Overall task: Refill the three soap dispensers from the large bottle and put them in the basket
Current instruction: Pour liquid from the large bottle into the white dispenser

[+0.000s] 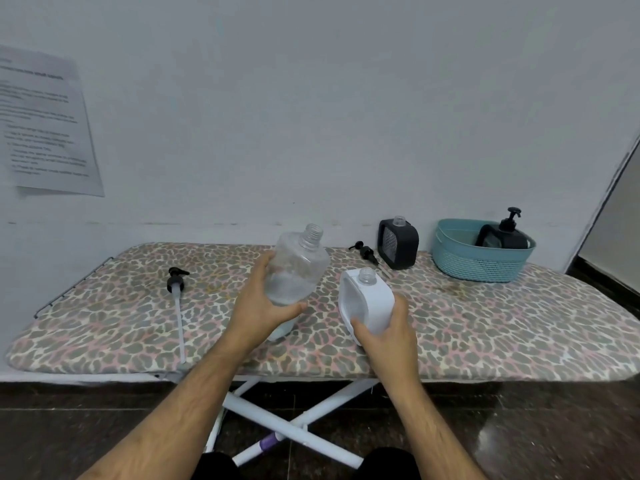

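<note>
While left fingers (266, 271) clasp the large bottle (298, 268), right fingers (360, 329) clasp the white dispenser (372, 303).

Large clear bottle (297, 268): uncapped, tilted right, liquid low. White dispenser (367, 299): open neck, upright, just right of it. Black dispenser (398, 243): open, upright nr teal basket (481, 263); 3rd dispenser (506, 233), pump on, stood inside basket.

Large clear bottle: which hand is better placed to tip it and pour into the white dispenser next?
Left, probably. The left hand already grips the large clear bottle, uncapped, with its neck leaning toward the white dispenser. The right hand holds that dispenser, its mouth open, so it is occupied steadying it.
</note>
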Demonstrator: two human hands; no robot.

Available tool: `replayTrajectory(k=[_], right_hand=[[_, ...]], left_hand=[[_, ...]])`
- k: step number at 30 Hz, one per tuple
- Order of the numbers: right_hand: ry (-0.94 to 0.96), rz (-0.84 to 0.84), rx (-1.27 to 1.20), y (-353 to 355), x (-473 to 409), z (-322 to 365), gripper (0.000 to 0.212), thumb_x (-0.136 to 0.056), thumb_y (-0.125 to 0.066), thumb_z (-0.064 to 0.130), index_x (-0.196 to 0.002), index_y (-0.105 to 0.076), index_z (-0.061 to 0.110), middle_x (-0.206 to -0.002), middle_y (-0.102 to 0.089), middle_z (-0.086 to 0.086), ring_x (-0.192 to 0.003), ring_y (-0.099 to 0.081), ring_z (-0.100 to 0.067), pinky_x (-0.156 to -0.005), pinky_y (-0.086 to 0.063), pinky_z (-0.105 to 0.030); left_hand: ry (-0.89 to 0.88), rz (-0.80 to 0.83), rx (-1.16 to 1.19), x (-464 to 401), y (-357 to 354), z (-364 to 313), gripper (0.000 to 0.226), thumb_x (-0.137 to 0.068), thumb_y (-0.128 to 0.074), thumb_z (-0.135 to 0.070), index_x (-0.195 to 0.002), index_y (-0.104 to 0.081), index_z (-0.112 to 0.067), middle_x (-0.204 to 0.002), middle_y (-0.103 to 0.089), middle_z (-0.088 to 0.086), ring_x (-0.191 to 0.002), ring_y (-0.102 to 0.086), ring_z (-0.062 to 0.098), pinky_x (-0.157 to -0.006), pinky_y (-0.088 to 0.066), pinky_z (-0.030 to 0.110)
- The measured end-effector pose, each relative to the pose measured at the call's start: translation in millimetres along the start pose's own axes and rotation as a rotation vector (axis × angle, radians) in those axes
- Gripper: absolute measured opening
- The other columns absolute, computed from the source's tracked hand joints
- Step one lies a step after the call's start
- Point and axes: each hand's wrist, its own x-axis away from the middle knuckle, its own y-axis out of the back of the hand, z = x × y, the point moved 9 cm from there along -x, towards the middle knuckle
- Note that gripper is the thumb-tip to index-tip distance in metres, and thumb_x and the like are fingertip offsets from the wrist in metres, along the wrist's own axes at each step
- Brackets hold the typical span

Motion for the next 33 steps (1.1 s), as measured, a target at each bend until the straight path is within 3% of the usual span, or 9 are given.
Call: replayTrajectory(k=[3, 7, 12, 17, 20, 23, 29, 33], right_hand=[[0.002, -0.003, 0.018, 1, -1, 0, 0.075, -0.08, -0.076, 0.037, -0.141, -0.032, 0.033, -0.113, -0.048, 0.013, -0.1, -0.053, -0.014, -0.076, -0.054, -0.037], [0.021, 0.013, 0.02, 0, -5, -1, 0.074, -0.081, -0.076, 0.034, -0.142, -0.035, 0.034, -0.111, -0.046, 0.015, -0.099, -0.051, -0.012, -0.079, -0.049, -0.033], [0.042, 0.002, 0.045, -2, -5, 2, 0.066, -0.082, -0.075, 0.037, -0.138, -0.042, 0.03, -0.111, -0.056, 0.013, -0.099, -0.056, -0.013, -0.079, -0.052, -0.032], [0.041, -0.001, 0.04, -5, -2, 3, 0.065, -0.082, -0.075, 0.037, -0.138, -0.043, 0.032, -0.119, -0.061, 0.008, -0.104, -0.059, -0.016, -0.084, -0.055, -0.04], [0.033, -0.002, 0.041, -5, -2, 4, 0.066, -0.081, -0.075, 0.039, -0.137, -0.042, 0.034, -0.117, -0.062, 0.008, -0.102, -0.061, -0.017, -0.081, -0.058, -0.042], [0.047, 0.001, 0.047, -5, -1, 7, 0.065, -0.081, -0.075, 0.039, -0.136, -0.042, 0.035, -0.116, -0.06, 0.01, -0.102, -0.061, -0.018, -0.079, -0.058, -0.043], [0.065, 0.01, 0.063, -6, 0, 11, 0.063, -0.08, -0.076, 0.038, -0.135, -0.043, 0.034, -0.11, -0.057, 0.014, -0.098, -0.062, -0.016, -0.076, -0.059, -0.042], [0.065, 0.01, 0.063, -4, -1, 13, 0.065, -0.081, -0.076, 0.039, -0.137, -0.043, 0.033, -0.109, -0.054, 0.016, -0.098, -0.059, -0.013, -0.079, -0.058, -0.04]], left_hand=[[-0.025, 0.042, -0.053, 1, 1, -5, 0.104, -0.067, -0.09, -0.024, -0.149, -0.027, -0.032, -0.124, -0.041, -0.027, -0.109, -0.047, -0.003, -0.081, -0.037, 0.009], [-0.07, 0.066, -0.151, 1, 2, -14, 0.105, -0.064, -0.091, -0.033, -0.144, -0.025, -0.045, -0.124, -0.043, -0.025, -0.116, -0.046, 0.005, -0.091, -0.04, 0.026], [-0.071, 0.124, -0.304, 0, 7, -14, 0.115, -0.062, -0.09, -0.04, -0.153, -0.02, -0.04, -0.135, -0.05, -0.009, -0.118, -0.049, 0.01, -0.096, -0.047, 0.036], [-0.135, 0.175, -0.421, 3, 7, -26, 0.11, -0.068, -0.087, -0.034, -0.154, -0.019, -0.038, -0.132, -0.049, -0.012, -0.115, -0.046, 0.007, -0.088, -0.044, 0.029], [-0.159, 0.184, -0.527, 2, 9, -28, 0.113, -0.067, -0.086, -0.04, -0.154, -0.014, -0.042, -0.141, -0.051, -0.007, -0.123, -0.05, 0.014, -0.093, -0.048, 0.035], [-0.166, 0.212, -0.63, -1, 9, -29, 0.116, -0.066, -0.085, -0.046, -0.155, -0.009, -0.042, -0.14, -0.053, -0.002, -0.121, -0.053, 0.019, -0.095, -0.049, 0.04], [-0.214, 0.241, -0.773, -8, 6, -37, 0.117, -0.067, -0.082, -0.046, -0.155, -0.005, -0.043, -0.136, -0.053, -0.002, -0.113, -0.053, 0.017, -0.089, -0.049, 0.035], [-0.214, 0.259, -0.832, -11, 7, -39, 0.117, -0.068, -0.082, -0.047, -0.155, -0.004, -0.043, -0.137, -0.051, -0.001, -0.115, -0.051, 0.018, -0.093, -0.049, 0.037]])
